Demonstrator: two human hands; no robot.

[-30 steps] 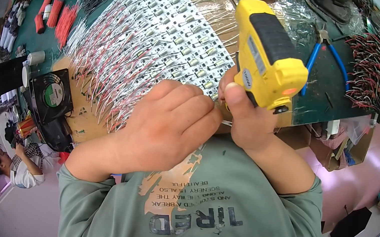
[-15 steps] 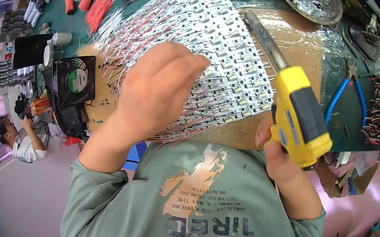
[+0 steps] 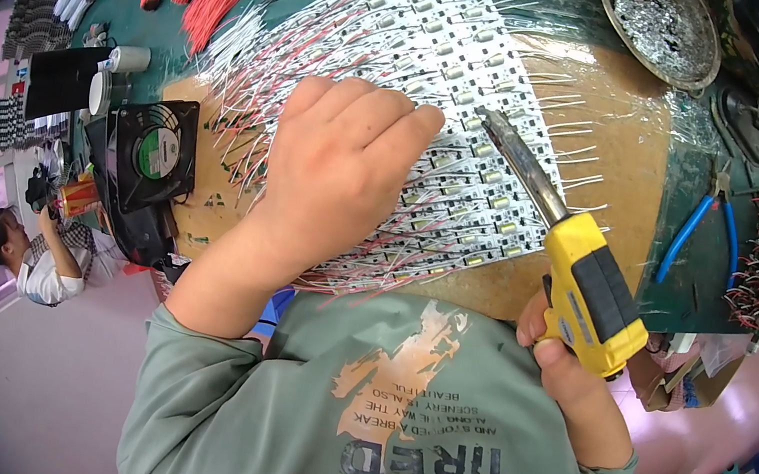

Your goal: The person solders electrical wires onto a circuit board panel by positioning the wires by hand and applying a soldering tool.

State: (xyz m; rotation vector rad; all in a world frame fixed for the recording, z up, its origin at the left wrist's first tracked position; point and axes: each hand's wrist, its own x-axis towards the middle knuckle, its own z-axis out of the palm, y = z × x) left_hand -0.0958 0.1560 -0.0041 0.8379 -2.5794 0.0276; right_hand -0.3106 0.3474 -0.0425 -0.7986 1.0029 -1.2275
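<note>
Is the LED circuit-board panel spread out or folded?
Spread out: the LED circuit-board panel lies flat, its rows showing around the left hand.

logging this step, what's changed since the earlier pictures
The left hand moved forward over the white circuit boards, away from the right hand; the metal tip of the yellow tool came over them from beyond their right edge. Unchanged: the right hand's grip, the blue-handled pliers.

A passage runs over the flat brown board point(image 3: 627, 169), right of the white wired circuit panel point(image 3: 449, 46). The yellow-and-black pistol-shaped tool point(image 3: 596, 295) obstructs its near end.
</note>
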